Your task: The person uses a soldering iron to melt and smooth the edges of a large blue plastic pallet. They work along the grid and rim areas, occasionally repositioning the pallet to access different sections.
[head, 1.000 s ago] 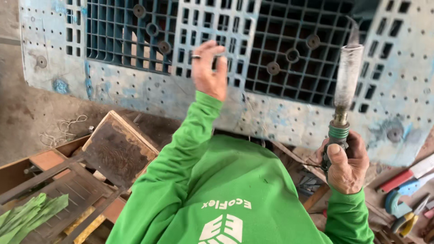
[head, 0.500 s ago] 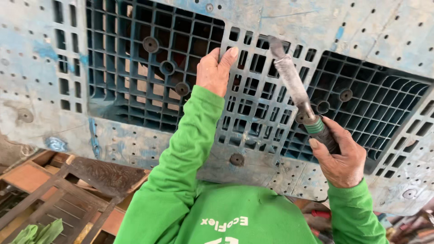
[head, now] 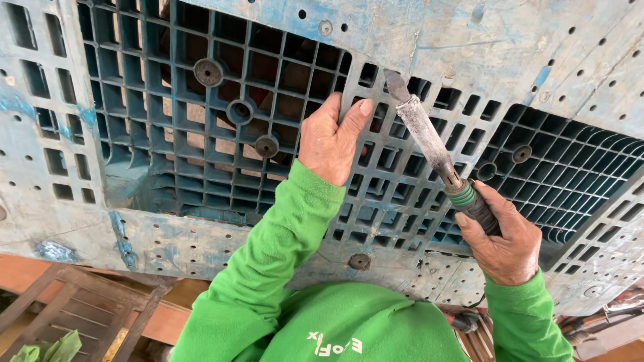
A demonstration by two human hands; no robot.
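Since the earlier frame, the tool (head: 429, 144), gripped by its dark handle in the closed right hand (head: 503, 241), has been tilted so its tip meets the blue plastic pallet (head: 201, 167) at one o'clock of the flat-pressed, spread left hand (head: 332, 137).

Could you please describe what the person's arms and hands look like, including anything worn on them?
Both arms wear long bright green sleeves with ribbed cuffs ending at the wrists. The left hand and right hand are bare: no gloves, and no rings or watch visible. The same green garment carries white printed lettering near the bottom edge.
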